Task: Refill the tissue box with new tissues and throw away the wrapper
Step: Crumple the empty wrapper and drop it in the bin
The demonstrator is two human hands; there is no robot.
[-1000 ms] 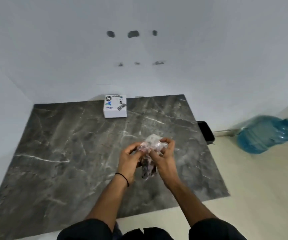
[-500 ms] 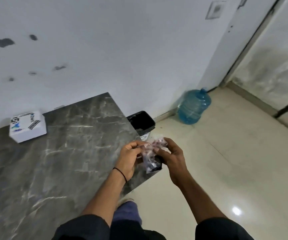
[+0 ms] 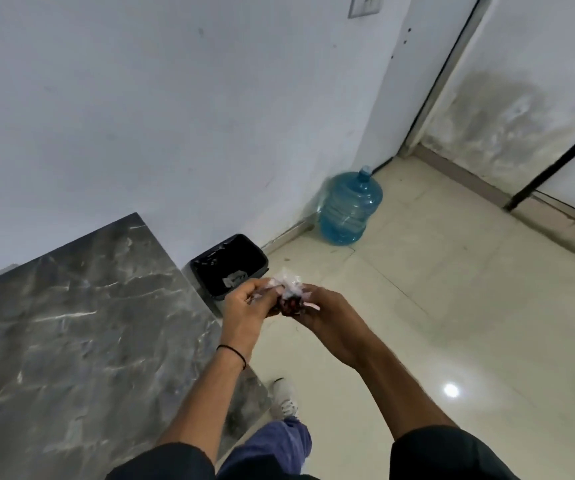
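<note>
Between your two hands, at the middle of the view, sits the crumpled wrapper (image 3: 287,289): your left hand (image 3: 244,308) pinches its near-left side and your right hand (image 3: 325,315) closes on its right side, both sets of fingers clamped on the plastic, which bunches up pale above them with a dark printed part squeezed below. You hold it in the air, past the table's edge and over the floor.

Judging from that, the refill seems to be behind you; the tissue box itself is not in view, so you cannot confirm it from here. What is left is the throwing away. Just beyond your hands and slightly left, the black bin (image 3: 230,263) stands open on the floor with a scrap of something pale already inside. The wrapper is near it but not yet over its mouth, so you likely need a short reach forward before letting go.

To the left of the grip, the dark grey marble table (image 3: 71,323) shows nothing lying on it. Farther out, beyond and right of the bin, a blue water jug (image 3: 350,211) stands against the white wall (image 3: 175,98). The glossy cream floor (image 3: 469,323) runs right toward a door frame.
</note>
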